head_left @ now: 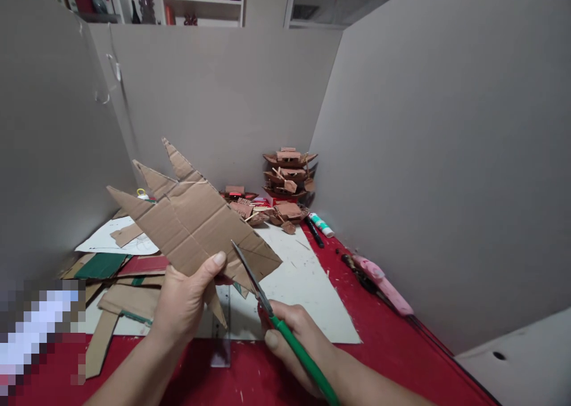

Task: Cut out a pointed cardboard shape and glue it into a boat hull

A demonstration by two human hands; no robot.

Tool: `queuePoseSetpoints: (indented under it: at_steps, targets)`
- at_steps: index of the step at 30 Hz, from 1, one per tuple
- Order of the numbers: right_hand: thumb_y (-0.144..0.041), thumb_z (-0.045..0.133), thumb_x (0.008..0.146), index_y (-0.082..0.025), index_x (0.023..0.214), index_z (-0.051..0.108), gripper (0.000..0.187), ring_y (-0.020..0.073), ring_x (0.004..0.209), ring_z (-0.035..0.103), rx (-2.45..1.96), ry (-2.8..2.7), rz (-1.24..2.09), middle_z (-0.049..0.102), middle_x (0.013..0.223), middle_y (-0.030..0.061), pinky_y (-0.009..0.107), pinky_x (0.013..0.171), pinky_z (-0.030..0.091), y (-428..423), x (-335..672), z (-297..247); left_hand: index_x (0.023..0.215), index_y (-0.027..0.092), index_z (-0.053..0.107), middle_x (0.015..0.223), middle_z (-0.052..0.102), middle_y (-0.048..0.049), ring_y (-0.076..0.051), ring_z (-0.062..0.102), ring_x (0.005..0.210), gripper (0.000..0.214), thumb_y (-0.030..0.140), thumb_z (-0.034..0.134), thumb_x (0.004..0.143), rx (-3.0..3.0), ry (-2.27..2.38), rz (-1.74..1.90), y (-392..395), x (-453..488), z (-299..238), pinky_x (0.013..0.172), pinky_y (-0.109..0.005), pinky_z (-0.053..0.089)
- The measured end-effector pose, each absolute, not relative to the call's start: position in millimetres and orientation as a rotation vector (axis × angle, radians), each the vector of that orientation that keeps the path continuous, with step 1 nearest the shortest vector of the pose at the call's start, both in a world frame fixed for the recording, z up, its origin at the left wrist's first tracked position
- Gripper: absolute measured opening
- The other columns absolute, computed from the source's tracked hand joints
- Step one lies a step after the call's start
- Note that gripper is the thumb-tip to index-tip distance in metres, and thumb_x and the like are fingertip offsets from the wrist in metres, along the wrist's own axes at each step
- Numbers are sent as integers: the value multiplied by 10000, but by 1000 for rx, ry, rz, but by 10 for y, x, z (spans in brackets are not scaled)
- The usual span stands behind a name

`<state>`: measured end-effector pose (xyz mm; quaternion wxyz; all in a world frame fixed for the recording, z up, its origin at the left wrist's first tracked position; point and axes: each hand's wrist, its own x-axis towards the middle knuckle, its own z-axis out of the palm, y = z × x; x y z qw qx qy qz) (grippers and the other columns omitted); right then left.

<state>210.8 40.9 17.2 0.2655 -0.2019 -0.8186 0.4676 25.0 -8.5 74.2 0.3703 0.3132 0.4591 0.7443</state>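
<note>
My left hand (pixel 185 302) grips a brown cardboard piece (pixel 198 215) by its lower edge, thumb on the face and fingers hidden behind. Long pointed spikes stick out at its upper left, with smaller points at the bottom. Green-handled scissors (pixel 285 334) are in my right hand (pixel 301 340), fingers wrapped round the handle. One blade lies in front of the cardboard's right part, its tip near the middle; the other blade is mostly hidden. Pen lines run over the right corner of the cardboard.
Cardboard scraps (pixel 129 299) and a white paper (pixel 120 234) lie at left. Small model boats (pixel 289 174) are stacked at the back. A pink glue gun (pixel 386 284), a black pen (pixel 314 232) and a glue bottle (pixel 321 224) lie along the right wall. A clear ruler (pixel 220 352) sits below my hands.
</note>
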Motion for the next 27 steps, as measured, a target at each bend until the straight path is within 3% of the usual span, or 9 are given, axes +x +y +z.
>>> queuePoseSetpoints:
  at_steps: [11,19,27]
  targets:
    - [-681,372,873,-182,738,446,523,119,605,328,-576,-2220,1303,376,653,-19,240,561,337,402,2124,196,1014,167,666,850,714,-27,-148,645,651,372,316,787,696,829,1183,1883,-72,291,679,591,-254,557]
    - [-670,405,869,-173,721,459,521,117,616,316,-539,-2142,1397,344,653,-19,241,552,305,369,2098,186,1023,130,668,882,720,-67,-177,651,626,465,323,818,627,725,1165,1870,-92,315,747,519,-278,559]
    - [-665,412,866,-177,771,438,499,110,602,305,-449,-2239,1378,351,665,-28,242,535,275,442,2112,246,1007,151,665,808,714,-26,-160,653,604,436,272,826,620,697,1139,1949,-93,244,839,523,-261,568]
